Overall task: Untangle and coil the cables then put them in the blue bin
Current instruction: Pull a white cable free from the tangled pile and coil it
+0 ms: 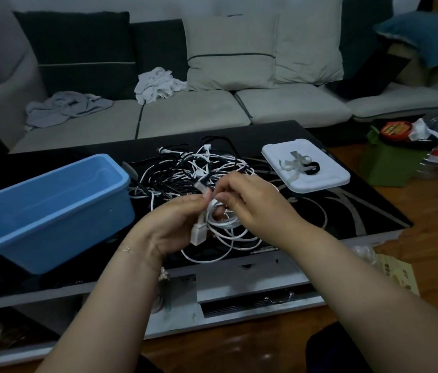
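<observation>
Both hands' fingers pinching the white cable above the tabletop, left hand holding the coil, right hand feeding; blue bin empty just left, nearer the left hand.

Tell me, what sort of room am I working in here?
Most likely a home living room: a sofa with cushions stands behind a low black coffee table, on a wooden floor.

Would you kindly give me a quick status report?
Both hands, left hand and right hand, gripping white cable. Blue bin empty. Tangled pile behind.
</observation>
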